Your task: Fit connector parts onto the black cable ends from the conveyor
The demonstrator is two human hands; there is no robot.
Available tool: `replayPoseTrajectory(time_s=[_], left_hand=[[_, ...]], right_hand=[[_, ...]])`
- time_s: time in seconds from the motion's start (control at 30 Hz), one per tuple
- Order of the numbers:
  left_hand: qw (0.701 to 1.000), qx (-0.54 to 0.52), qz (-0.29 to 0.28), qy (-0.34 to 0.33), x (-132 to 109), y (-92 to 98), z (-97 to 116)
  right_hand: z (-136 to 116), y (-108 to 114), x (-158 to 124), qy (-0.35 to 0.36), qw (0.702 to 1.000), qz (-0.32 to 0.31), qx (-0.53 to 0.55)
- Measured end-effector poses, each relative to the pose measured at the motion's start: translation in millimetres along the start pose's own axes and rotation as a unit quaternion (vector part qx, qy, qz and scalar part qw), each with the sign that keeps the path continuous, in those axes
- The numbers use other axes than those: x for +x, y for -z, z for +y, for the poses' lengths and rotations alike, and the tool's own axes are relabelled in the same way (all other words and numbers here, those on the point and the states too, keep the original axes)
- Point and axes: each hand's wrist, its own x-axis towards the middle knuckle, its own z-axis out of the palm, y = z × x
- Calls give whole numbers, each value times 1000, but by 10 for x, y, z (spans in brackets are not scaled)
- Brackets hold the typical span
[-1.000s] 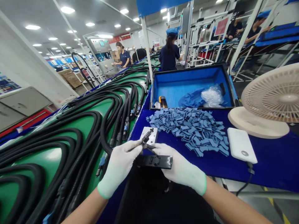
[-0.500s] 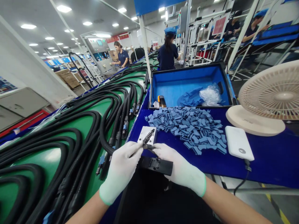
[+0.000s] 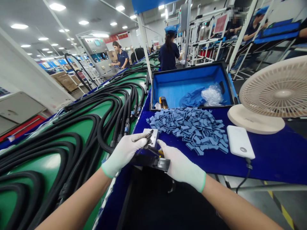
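Both of my hands wear white gloves with pale green cuffs. My left hand (image 3: 127,150) pinches a black fitting with a coiled, spring-like end (image 3: 150,135), held over a white block (image 3: 154,133) on the blue table. My right hand (image 3: 179,164) is wrapped round a shiny black flat piece (image 3: 164,164), its fingers partly hidden behind it. A small yellow spot shows between the hands; I cannot make out what it is. Just beyond my right hand lies a heap of blue plastic clips (image 3: 189,126).
Black hoses (image 3: 88,123) lie looped on the green conveyor (image 3: 51,161) at left. Behind the clips stands a blue crate (image 3: 184,81) holding plastic wrap. A white power bank (image 3: 240,142) with a cable and a beige fan (image 3: 280,92) stand at right. Several people work farther back.
My left hand has shifted up and left with the black fitting. My right thumb has come away from the fitting, and the black flat piece has tilted. The whole view has shifted slightly.
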Motion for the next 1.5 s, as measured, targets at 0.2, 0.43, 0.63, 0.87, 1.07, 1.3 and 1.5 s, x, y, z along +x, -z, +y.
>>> replayPoseTrajectory(time_s=[0.2, 0.43, 0.63, 0.87, 1.07, 1.3, 1.5], left_hand=[[997, 17, 55, 43, 3, -120, -90], [998, 21, 42, 49, 54, -128, -22], [997, -46, 61, 35, 39, -96, -25], [993, -99, 44, 41, -42, -151, -11], [990, 35, -105, -83, -115, -214, -73], [968, 106, -86, -212, -209, -374, -65], [955, 109, -93, -261, -140, -382, -185]], right_hand=[[181, -133, 181, -20, 997, -17, -76], [144, -68, 93, 10, 994, -32, -106], [160, 129, -88, -68, 970, 18, -234], [63, -12, -269, -150, 947, 52, 278], [-9, -85, -199, -130, 883, 89, 441], [-7, 0, -107, -115, 874, 13, 471], [12, 78, -86, -110, 871, -18, 479]])
